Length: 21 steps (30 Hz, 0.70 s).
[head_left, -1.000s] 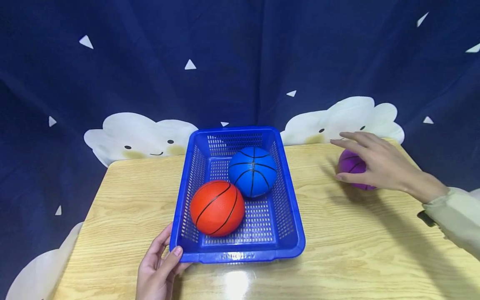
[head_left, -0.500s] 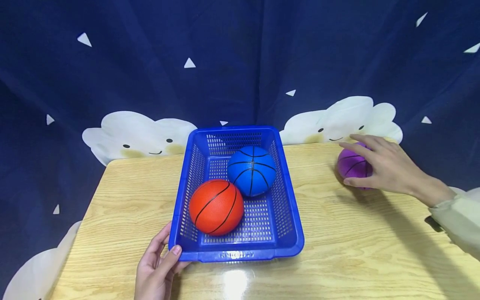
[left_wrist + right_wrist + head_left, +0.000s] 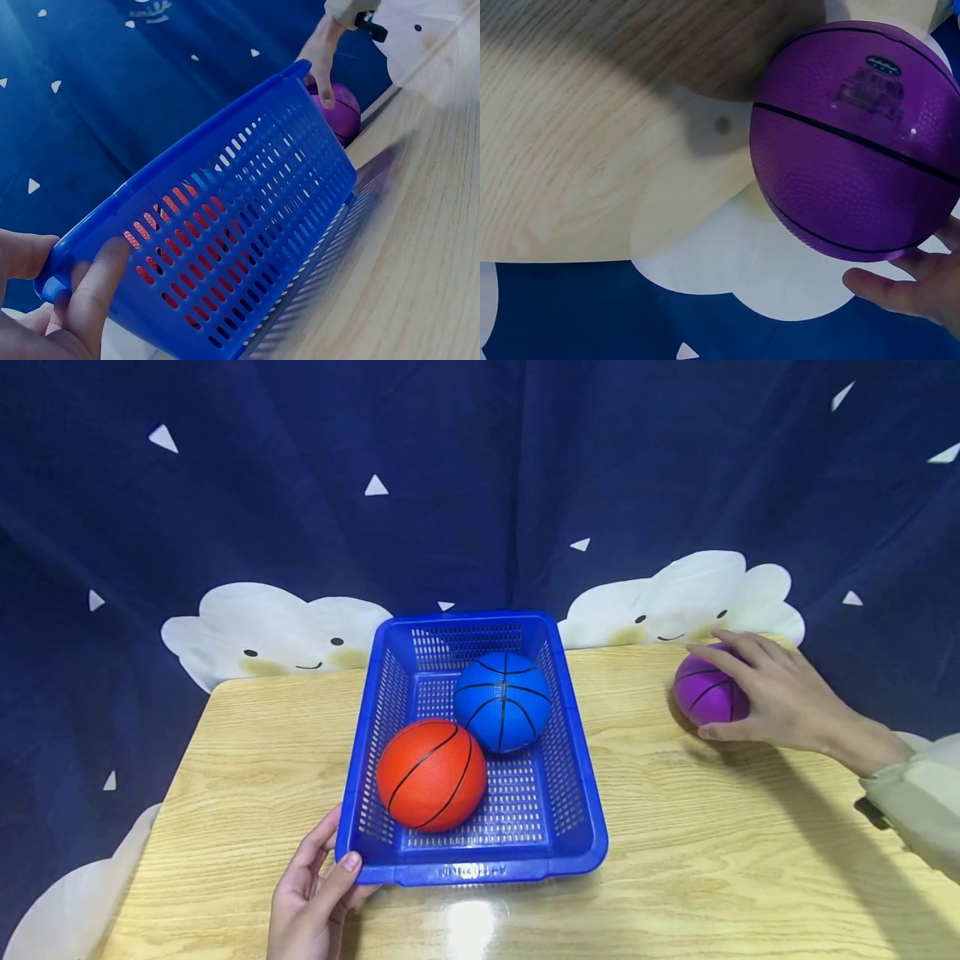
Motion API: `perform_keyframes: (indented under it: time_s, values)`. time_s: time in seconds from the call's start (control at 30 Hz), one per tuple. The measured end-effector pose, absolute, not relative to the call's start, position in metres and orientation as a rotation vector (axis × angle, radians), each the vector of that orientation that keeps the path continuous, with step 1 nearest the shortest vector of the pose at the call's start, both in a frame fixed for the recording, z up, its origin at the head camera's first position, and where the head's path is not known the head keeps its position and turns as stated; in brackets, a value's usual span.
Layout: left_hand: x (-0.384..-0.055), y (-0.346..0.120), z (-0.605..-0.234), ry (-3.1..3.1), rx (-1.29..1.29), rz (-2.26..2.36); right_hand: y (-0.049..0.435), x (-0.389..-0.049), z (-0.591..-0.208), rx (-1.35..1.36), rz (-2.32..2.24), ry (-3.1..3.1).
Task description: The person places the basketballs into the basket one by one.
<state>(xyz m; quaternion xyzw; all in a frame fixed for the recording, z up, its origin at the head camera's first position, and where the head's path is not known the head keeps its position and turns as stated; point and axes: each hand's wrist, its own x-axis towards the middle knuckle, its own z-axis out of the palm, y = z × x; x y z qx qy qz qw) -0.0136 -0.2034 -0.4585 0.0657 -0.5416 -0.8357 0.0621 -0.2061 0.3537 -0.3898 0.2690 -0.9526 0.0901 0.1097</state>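
head view: blue basket point(image 3: 510, 806) on wood-grained table point(image 3: 262, 760), navy cloud-print curtain point(image 3: 450, 427) behind.

I've got a purple ball point(image 3: 701, 689), black seams, small printed label, right of the basket point(image 3: 480, 870) and well apart. Basket reads blue plastic, slotted walls, open side up.
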Motion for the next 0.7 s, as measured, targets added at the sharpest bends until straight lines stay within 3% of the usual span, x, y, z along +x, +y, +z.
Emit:
perform_keyframes:
  time_s: [0.7]
  values:
    - [-0.012, -0.203, -0.457, -1.646, 0.17, -2.511, 0.361, -0.211, -0.41, 0.771, 0.223, -2.751]
